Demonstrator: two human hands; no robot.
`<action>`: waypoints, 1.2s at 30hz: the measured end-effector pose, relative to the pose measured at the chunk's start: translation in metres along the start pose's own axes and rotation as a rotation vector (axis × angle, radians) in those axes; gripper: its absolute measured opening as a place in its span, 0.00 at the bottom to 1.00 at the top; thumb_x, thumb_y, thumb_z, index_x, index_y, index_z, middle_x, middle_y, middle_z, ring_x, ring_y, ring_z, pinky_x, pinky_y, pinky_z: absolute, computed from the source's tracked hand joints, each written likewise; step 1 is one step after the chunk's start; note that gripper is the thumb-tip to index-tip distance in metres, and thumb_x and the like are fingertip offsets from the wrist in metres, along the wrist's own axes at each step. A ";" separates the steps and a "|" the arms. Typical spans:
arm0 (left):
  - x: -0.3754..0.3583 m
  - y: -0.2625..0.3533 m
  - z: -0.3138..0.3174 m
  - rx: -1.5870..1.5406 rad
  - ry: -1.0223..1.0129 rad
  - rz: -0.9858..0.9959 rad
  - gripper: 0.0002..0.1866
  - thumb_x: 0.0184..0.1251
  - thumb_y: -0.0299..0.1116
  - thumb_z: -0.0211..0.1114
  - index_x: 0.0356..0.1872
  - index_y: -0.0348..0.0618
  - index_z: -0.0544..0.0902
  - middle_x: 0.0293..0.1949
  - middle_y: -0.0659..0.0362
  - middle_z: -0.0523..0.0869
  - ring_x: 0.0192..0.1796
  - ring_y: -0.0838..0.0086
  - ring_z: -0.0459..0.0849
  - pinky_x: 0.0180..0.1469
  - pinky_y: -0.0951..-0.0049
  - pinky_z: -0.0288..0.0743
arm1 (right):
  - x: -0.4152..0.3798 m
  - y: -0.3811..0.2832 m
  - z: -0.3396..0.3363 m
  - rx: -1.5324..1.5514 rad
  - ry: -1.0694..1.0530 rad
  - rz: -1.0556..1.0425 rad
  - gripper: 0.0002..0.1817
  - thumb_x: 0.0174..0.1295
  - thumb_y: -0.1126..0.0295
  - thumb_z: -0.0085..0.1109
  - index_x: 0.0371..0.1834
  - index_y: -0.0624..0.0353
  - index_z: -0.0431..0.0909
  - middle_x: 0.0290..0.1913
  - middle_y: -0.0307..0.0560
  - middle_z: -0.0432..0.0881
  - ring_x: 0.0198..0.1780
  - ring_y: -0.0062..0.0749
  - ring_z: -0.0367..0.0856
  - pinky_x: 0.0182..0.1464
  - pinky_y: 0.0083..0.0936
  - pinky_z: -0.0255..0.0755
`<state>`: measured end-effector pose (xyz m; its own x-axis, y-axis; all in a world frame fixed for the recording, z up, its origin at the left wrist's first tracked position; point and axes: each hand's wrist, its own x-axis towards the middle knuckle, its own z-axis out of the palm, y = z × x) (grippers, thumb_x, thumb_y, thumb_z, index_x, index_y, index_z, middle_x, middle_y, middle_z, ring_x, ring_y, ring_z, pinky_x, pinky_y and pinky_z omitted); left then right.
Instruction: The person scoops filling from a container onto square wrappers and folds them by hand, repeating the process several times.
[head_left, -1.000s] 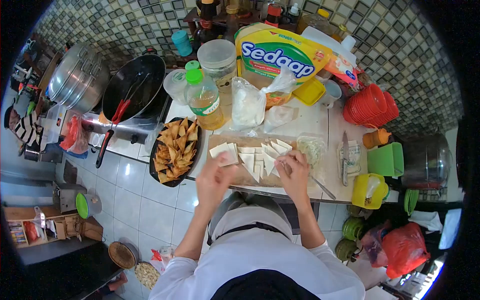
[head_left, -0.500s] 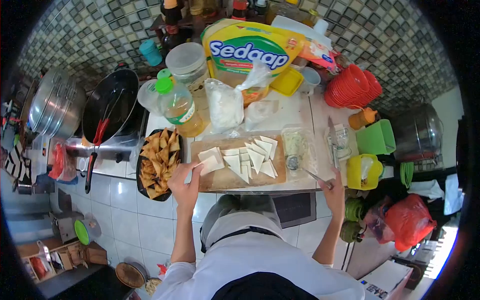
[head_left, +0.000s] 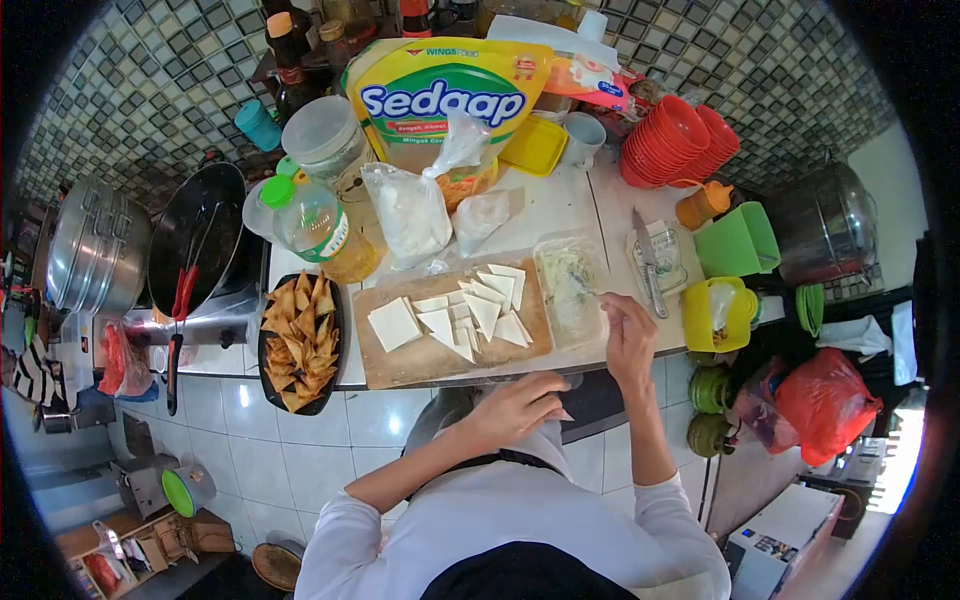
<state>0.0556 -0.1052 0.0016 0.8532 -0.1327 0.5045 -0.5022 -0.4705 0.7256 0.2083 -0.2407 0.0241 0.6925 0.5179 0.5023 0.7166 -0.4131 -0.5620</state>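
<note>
My right hand (head_left: 630,340) is closed on a spoon (head_left: 582,284), its bowl end down in a clear tub of pale creamy filling (head_left: 566,262). My left hand (head_left: 518,408) is held at my waist, just off the counter's front edge, with its fingers pinched. A small pale tip shows at those fingers, too little to name. On the wooden board (head_left: 400,371) lie a stack of square white wrappers (head_left: 395,325) and several folded white triangles (head_left: 485,308). To the board's left stands a black tray of golden fried triangles (head_left: 302,340).
Behind the board stand a green-capped oil bottle (head_left: 305,225), bags of white powder (head_left: 410,215) and a yellow Sedaap pouch (head_left: 440,100). A knife (head_left: 650,268) lies on the right, below stacked red bowls (head_left: 665,145). Leftward, a black pan (head_left: 197,235) sits on the stove.
My left hand has left the wrapper stack and moved right, down to my waist. My right hand has shifted left and up, taking the spoon deeper into the tub. The view has shifted slightly.
</note>
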 end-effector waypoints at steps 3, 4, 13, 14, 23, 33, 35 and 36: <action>0.001 -0.016 0.021 0.117 -0.063 -0.024 0.11 0.53 0.33 0.64 0.26 0.34 0.75 0.54 0.48 0.71 0.57 0.54 0.71 0.54 0.61 0.71 | -0.011 0.012 0.001 -0.046 -0.161 -0.148 0.11 0.48 0.80 0.54 0.36 0.61 0.76 0.32 0.50 0.80 0.33 0.45 0.78 0.34 0.34 0.71; 0.000 -0.019 0.028 0.186 -0.067 -0.062 0.11 0.54 0.33 0.64 0.25 0.35 0.75 0.56 0.48 0.70 0.60 0.53 0.68 0.55 0.62 0.70 | -0.015 0.014 0.001 -0.056 -0.164 -0.208 0.14 0.42 0.81 0.55 0.36 0.58 0.76 0.32 0.48 0.79 0.32 0.43 0.77 0.33 0.34 0.71; -0.007 -0.024 0.043 0.273 -0.198 -0.111 0.09 0.54 0.32 0.62 0.23 0.35 0.76 0.64 0.46 0.62 0.69 0.51 0.54 0.64 0.63 0.62 | -0.015 0.023 -0.005 0.027 -0.266 -0.301 0.15 0.39 0.80 0.56 0.34 0.56 0.77 0.32 0.45 0.80 0.29 0.39 0.77 0.30 0.33 0.70; -0.008 -0.024 0.043 0.255 -0.256 -0.125 0.08 0.54 0.31 0.61 0.23 0.35 0.76 0.65 0.47 0.60 0.69 0.52 0.53 0.65 0.61 0.60 | -0.012 0.023 -0.009 0.053 -0.250 -0.279 0.15 0.39 0.80 0.56 0.34 0.56 0.77 0.32 0.44 0.80 0.28 0.38 0.77 0.29 0.32 0.69; -0.014 -0.033 0.050 0.193 -0.210 -0.128 0.08 0.53 0.30 0.61 0.22 0.35 0.74 0.67 0.50 0.57 0.70 0.52 0.50 0.65 0.55 0.59 | -0.014 0.025 -0.012 0.095 -0.246 -0.269 0.15 0.39 0.80 0.56 0.34 0.57 0.77 0.31 0.44 0.80 0.28 0.40 0.77 0.29 0.32 0.69; -0.010 -0.032 0.044 0.214 -0.232 -0.126 0.11 0.54 0.31 0.62 0.35 0.33 0.78 0.66 0.52 0.60 0.69 0.50 0.53 0.64 0.60 0.62 | -0.031 0.020 -0.012 0.097 -0.080 0.064 0.09 0.48 0.82 0.50 0.32 0.62 0.76 0.31 0.51 0.80 0.28 0.45 0.77 0.32 0.32 0.70; -0.010 -0.032 0.042 0.164 -0.254 -0.144 0.13 0.55 0.32 0.62 0.37 0.32 0.77 0.66 0.52 0.60 0.69 0.50 0.53 0.64 0.60 0.62 | -0.036 0.012 -0.005 0.124 0.018 0.223 0.06 0.57 0.80 0.46 0.32 0.65 0.75 0.31 0.53 0.79 0.29 0.47 0.77 0.33 0.32 0.71; -0.011 -0.032 0.043 0.161 -0.251 -0.146 0.13 0.55 0.32 0.62 0.37 0.32 0.77 0.66 0.52 0.60 0.69 0.50 0.53 0.64 0.60 0.62 | -0.039 0.009 -0.001 0.123 0.014 0.223 0.06 0.57 0.80 0.46 0.32 0.65 0.75 0.31 0.53 0.79 0.29 0.47 0.77 0.33 0.32 0.71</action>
<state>0.0687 -0.1263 -0.0472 0.9328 -0.2552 0.2543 -0.3600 -0.6299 0.6882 0.1881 -0.2655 0.0003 0.8341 0.4131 0.3656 0.5309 -0.4214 -0.7352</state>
